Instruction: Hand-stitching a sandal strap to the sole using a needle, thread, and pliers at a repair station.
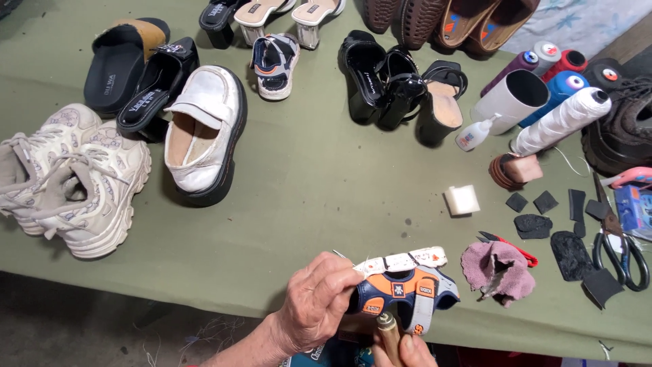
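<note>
- Left hand (318, 306): your fingers are clenched around the small blue-and-orange sandal (402, 291), held above the near edge of the green table (305, 183); loosen them and it could drop off the edge.
- Right hand (402, 350): it is gripping a brown-handled tool (389, 327), tip just under the sandal; a slip could jab your left fingertips.
- Further right of your fingers, the pink rag (498, 268) lies well apart.
</note>
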